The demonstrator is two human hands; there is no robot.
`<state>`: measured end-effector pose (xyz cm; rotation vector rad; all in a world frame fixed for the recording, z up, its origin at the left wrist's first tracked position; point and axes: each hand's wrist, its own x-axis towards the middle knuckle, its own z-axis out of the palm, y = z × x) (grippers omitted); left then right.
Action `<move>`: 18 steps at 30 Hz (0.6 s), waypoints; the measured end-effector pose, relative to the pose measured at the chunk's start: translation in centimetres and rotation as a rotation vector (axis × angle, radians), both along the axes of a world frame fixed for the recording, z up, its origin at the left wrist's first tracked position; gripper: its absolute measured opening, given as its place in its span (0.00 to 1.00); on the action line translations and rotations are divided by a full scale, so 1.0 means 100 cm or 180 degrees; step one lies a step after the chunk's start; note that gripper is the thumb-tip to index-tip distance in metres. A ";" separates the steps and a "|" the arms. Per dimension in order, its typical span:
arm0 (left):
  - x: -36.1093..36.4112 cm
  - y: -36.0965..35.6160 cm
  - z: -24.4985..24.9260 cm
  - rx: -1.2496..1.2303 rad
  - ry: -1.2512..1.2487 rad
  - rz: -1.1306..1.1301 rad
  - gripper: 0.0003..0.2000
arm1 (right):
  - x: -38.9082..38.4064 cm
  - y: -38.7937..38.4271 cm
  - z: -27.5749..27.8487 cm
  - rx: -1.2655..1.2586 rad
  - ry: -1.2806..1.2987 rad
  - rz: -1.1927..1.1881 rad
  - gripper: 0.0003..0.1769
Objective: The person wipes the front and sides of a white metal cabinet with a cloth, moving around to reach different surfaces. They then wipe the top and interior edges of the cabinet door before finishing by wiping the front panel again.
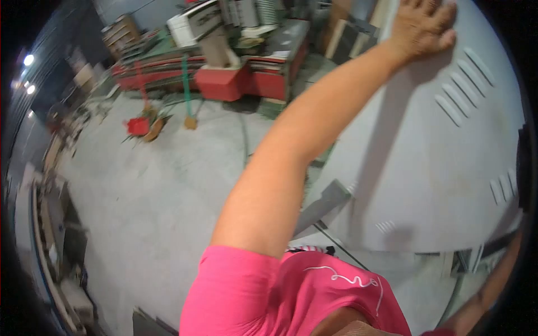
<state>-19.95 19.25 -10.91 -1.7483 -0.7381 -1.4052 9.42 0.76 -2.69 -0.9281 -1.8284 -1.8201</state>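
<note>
My left hand (423, 28) lies palm down, fingers somewhat spread, on a large pale grey panel (409, 168) with slotted vents. Its fingertips run up to the top edge of the view. My left arm stretches up to it from a pink sleeve. Of my right side only a forearm (499, 280) shows, reaching up along the right edge; the right hand itself is out of view. Rows of raised slots (465, 87) sit on the panel just below my left hand.
A red machine with a green top (269, 75) stands at the back, with a red dustpan (138, 126) and a broom (190, 120) before it. A grey metal bar (325, 207) sits at the panel's left edge. Boards and scraps (56, 252) line the left side.
</note>
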 end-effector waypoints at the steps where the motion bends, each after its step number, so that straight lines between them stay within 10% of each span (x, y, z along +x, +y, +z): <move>1: 0.000 0.001 0.001 0.0168 -0.0123 -0.0339 0.31 | -0.002 0.005 -0.035 -0.0259 -0.0101 -0.0146 0.19; 5: -0.006 -0.003 -0.005 0.0265 -0.0077 -0.0346 0.30 | 0.010 0.020 -0.217 -0.2427 -0.1058 -0.0380 0.19; 7: -0.011 -0.019 -0.004 0.0186 0.0227 0.1277 0.29 | -0.023 0.006 -0.213 -0.2922 -0.1361 0.0077 0.16; 14: -0.009 -0.005 -0.005 0.0209 0.0056 0.0207 0.30 | -0.007 0.022 0.019 0.0336 0.0356 -0.0292 0.21; 18: -0.011 0.001 -0.009 0.0244 -0.0002 -0.0722 0.31 | -0.040 0.028 -0.013 0.0857 0.0783 -0.0734 0.25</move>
